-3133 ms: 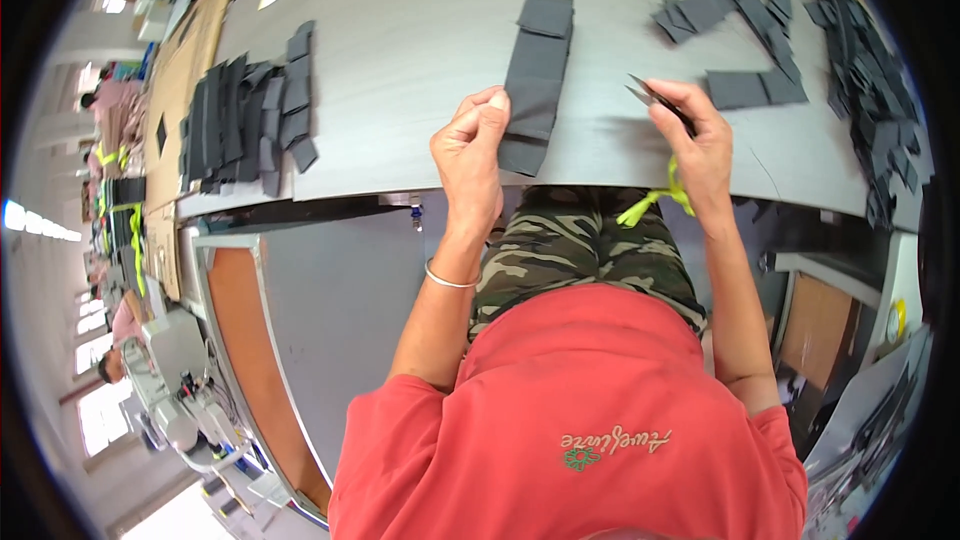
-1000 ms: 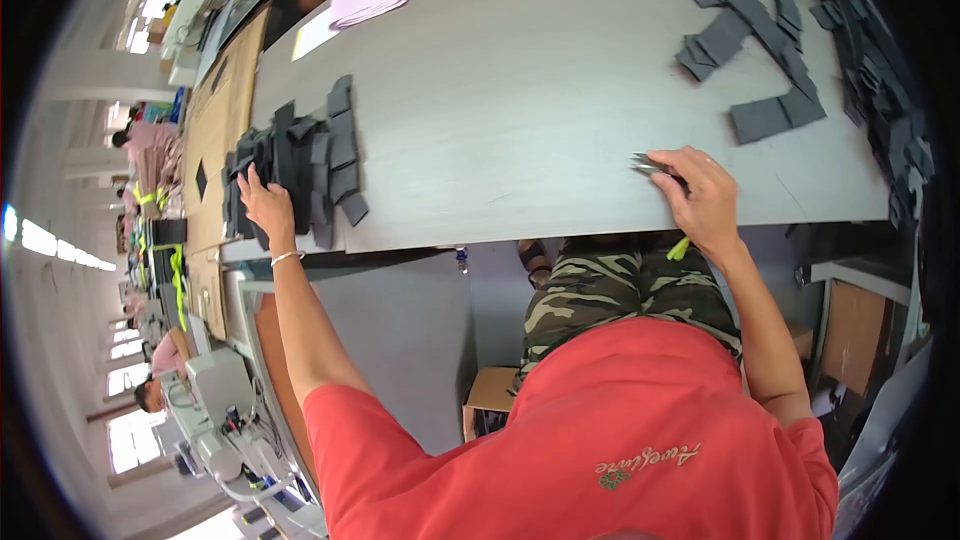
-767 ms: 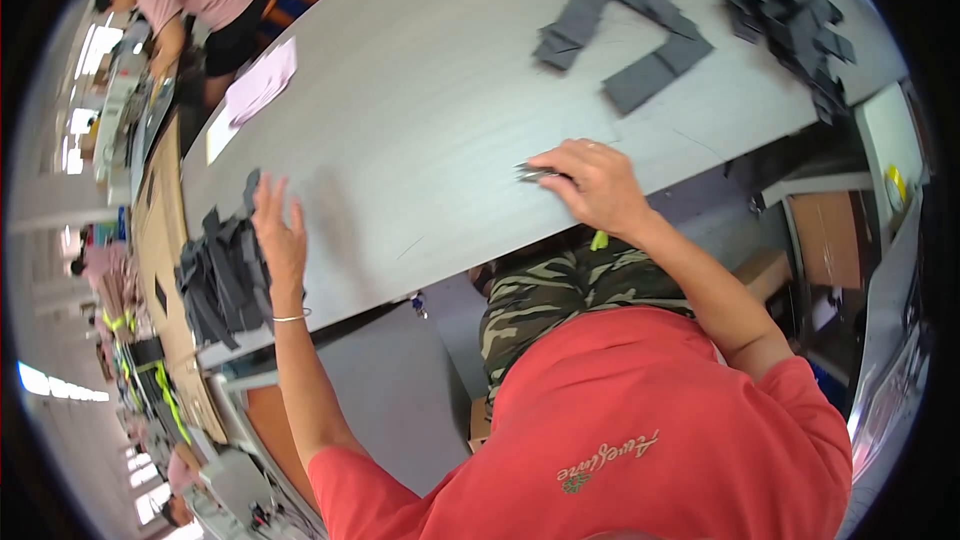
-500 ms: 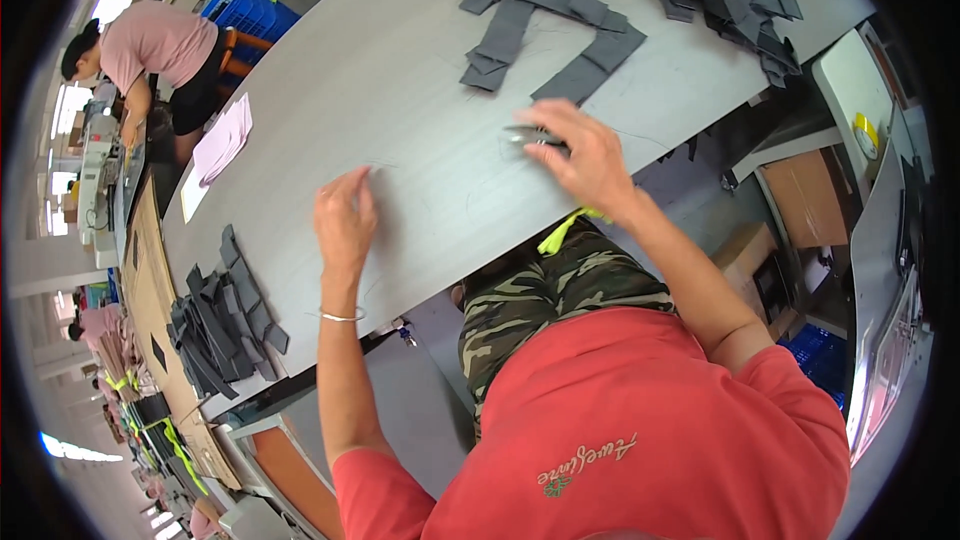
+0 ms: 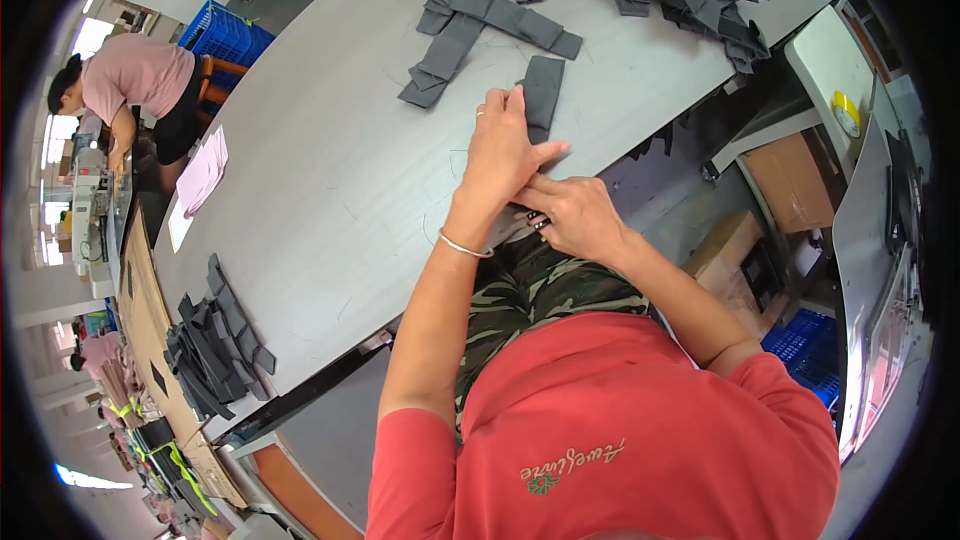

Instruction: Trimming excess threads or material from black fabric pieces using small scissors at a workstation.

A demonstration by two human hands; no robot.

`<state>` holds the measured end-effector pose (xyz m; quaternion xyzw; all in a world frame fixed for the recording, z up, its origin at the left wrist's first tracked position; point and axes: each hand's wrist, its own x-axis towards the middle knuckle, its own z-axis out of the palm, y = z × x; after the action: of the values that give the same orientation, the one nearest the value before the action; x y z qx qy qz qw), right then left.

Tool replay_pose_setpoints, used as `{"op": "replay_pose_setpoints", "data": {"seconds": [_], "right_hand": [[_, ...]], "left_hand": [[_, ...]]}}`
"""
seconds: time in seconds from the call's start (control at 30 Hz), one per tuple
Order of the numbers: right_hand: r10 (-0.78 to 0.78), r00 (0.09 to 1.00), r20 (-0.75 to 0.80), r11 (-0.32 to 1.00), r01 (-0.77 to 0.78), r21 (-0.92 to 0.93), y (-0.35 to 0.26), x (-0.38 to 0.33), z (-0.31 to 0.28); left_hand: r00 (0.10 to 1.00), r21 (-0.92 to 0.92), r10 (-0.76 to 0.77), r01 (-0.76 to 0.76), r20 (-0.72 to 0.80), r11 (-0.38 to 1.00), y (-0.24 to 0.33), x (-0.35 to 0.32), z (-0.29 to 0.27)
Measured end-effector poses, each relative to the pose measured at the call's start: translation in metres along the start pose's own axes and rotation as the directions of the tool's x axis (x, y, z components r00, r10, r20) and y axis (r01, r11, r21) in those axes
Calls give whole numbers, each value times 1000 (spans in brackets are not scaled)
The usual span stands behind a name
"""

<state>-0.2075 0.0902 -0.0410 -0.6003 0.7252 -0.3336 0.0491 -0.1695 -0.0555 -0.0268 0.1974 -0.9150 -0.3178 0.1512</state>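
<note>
Cloth strip [image 5: 543, 88] runs near-to-far, just right of my nearer, half-spread left hand [image 5: 498, 152], grip unclear; my curled right hand [image 5: 575, 217] holds snips [image 5: 538, 221].

Table [image 5: 340, 160] smooth with satin sheen, matt dark-grey cloth strip [image 5: 543, 90] over it, dull brown cardboard box [image 5: 790, 185] off its right side, blue plastic crate [image 5: 224, 37] beyond its far-left edge.

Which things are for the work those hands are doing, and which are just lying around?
Seem part of the job:
- grey cloth strip at the left hand
- small black tool, mostly hidden in the right hand
- more grey strips on the table

Seem just lying about:
- pink stack
- yellow roll
- blue basket
</note>
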Motion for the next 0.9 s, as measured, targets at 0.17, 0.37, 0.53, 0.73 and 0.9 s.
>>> {"op": "replay_pose_setpoints", "data": {"seconds": [0.17,0.37,0.53,0.73,0.9], "right_hand": [[-70,993,92,967,45,251,-3,-15,-13],[94,992,83,897,-121,425,1,3,-47],[98,994,-52,945,-77,318,-2,29,-44],[66,990,-124,991,-50,121,-6,43,-25],[-132,955,-267,983,92,-157,-3,63,-11]], "left_hand": [[983,153,-157,140,100,978,0,-13,-9],[856,-501,-517,449,5,739,-6,-60,-39],[795,-866,-607,319,23,385,-16,-89,-43],[788,-934,-614,252,45,255,-23,-104,-45],[770,-957,-638,180,-7,228,-17,-104,-41]]}}
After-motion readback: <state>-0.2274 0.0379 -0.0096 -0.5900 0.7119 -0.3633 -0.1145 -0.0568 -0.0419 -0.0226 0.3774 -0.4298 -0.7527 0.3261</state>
